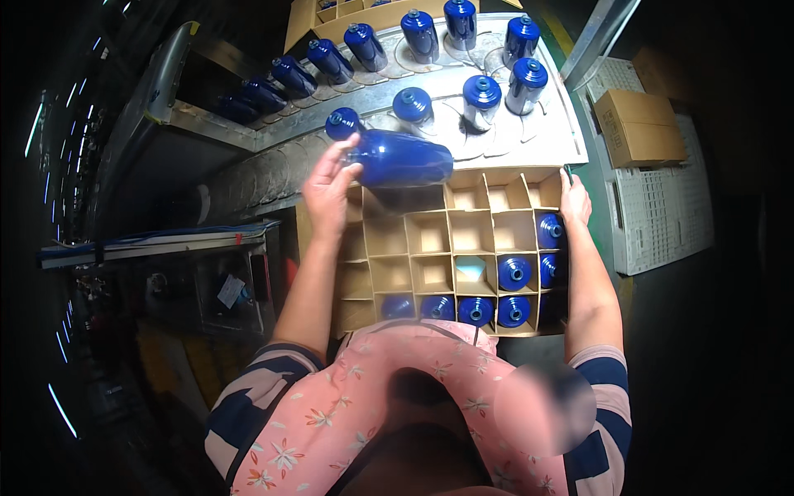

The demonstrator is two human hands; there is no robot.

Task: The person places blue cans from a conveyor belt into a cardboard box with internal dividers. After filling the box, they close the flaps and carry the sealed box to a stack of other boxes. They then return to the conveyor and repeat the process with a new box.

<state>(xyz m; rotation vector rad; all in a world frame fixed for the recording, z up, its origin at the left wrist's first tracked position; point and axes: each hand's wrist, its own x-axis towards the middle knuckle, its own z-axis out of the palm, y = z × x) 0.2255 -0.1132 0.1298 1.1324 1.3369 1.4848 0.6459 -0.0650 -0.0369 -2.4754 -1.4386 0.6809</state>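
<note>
My left hand (327,186) is closed round the neck of a blue glass bottle (405,159). The bottle lies nearly level in the air, its base pointing right, above the far side of a divided cardboard box (430,271). My right hand (576,201) grips the box's far right corner. Several blue bottles (514,273) stand neck up in the box's near and right compartments; other compartments show bare cardboard. A pale blue-green piece (470,269) lies in a middle compartment.
Beyond the box, several blue bottles (482,101) stand in rows on a whitish metal surface (550,140). A second divided carton (302,23) is at the back. To the right, a closed cardboard box (643,128) sits on a pale plastic pallet (662,227). A metal frame (211,124) stands left.
</note>
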